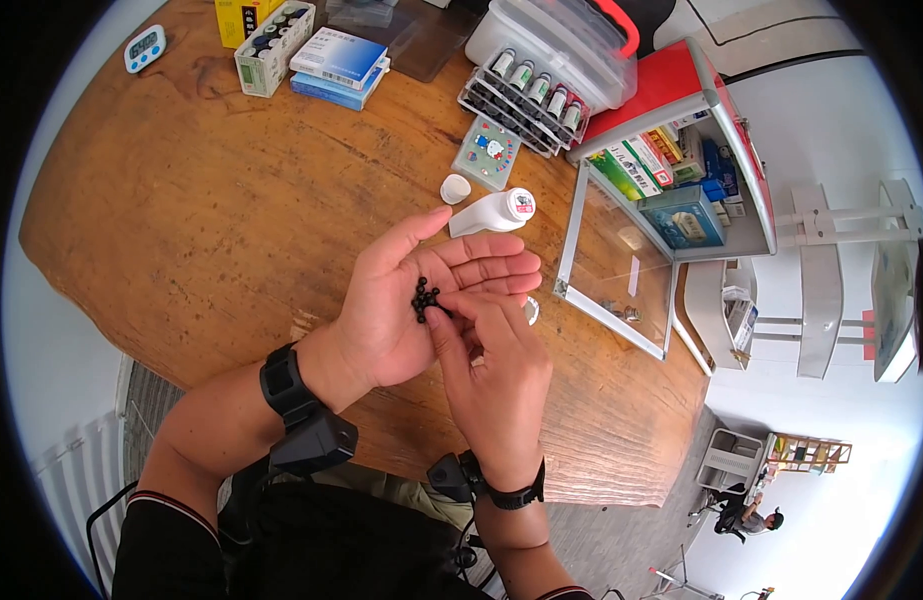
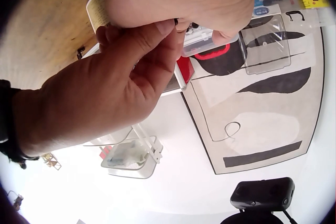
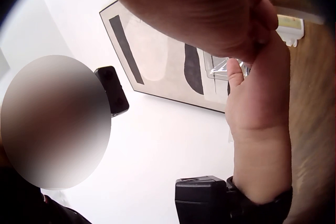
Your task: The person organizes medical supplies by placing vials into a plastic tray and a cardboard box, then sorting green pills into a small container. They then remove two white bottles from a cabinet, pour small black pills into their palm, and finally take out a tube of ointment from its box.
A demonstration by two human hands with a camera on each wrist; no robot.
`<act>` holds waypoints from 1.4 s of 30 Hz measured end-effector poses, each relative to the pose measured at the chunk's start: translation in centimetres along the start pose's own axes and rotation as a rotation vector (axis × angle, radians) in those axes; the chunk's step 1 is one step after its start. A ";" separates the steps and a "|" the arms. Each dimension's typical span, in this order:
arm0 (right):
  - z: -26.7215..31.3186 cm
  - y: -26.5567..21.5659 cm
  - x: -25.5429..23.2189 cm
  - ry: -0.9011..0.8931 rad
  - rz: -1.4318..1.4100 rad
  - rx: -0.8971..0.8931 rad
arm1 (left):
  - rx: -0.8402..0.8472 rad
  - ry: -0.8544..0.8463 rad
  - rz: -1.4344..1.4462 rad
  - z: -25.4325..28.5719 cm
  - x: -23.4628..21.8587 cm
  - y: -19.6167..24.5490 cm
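Note:
My left hand [image 1: 386,305] is held palm up over the wooden table, fingers extended. Several small round black pills [image 1: 421,298] lie in a cluster on its palm. Over that palm, my right hand [image 1: 501,375] pinches at the cluster with thumb and forefinger. A black pill [image 2: 176,22] shows at the right fingertips in the left wrist view. Just beyond the left fingers is a white plastic bottle [image 1: 489,213], with a white round cap [image 1: 454,189] beside it. Another white round piece [image 1: 531,310] is partly hidden behind the right hand.
A patterned case [image 1: 486,153] and a rack of small vials [image 1: 529,100] stand beyond the bottle. To the right, a red medicine box [image 1: 671,110] has its clear door [image 1: 621,262] swung out over the table. Medicine cartons [image 1: 339,62] and a timer [image 1: 145,49] sit at the far left.

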State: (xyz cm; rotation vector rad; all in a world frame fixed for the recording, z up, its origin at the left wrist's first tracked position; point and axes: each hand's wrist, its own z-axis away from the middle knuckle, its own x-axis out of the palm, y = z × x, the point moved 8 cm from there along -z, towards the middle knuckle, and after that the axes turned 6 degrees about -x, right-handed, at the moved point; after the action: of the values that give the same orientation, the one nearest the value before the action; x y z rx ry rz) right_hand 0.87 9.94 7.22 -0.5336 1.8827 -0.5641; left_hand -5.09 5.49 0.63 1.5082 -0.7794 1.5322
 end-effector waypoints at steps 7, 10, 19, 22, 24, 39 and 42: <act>0.1 0.0 -0.2 0.010 -0.034 0.093 | -0.020 0.049 0.001 0.0 -0.5 -0.3; 0.1 0.2 0.0 0.002 -0.010 0.114 | -0.017 0.076 0.003 0.1 -0.6 -0.4; 0.1 -0.1 0.1 -0.063 0.110 0.052 | -0.018 0.118 0.014 0.1 -1.0 -0.7; 0.1 0.1 0.2 -0.074 0.108 0.061 | -0.006 0.121 0.007 0.2 -0.9 -0.4; 0.2 0.4 0.2 -0.064 0.082 0.065 | -0.005 0.122 0.001 0.2 -0.7 -0.2; 1.1 1.2 -3.1 0.192 -0.160 0.158 | -0.015 0.053 0.093 0.1 -0.8 0.1; 1.6 2.3 -5.1 0.306 -0.094 0.199 | -0.013 0.045 0.113 0.1 -0.7 0.1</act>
State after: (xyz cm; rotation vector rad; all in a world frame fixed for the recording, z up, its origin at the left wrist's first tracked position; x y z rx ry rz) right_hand 3.85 14.56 8.94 -0.4242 2.0657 -0.9275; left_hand -5.12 5.25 -0.03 1.4364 -0.8594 1.6347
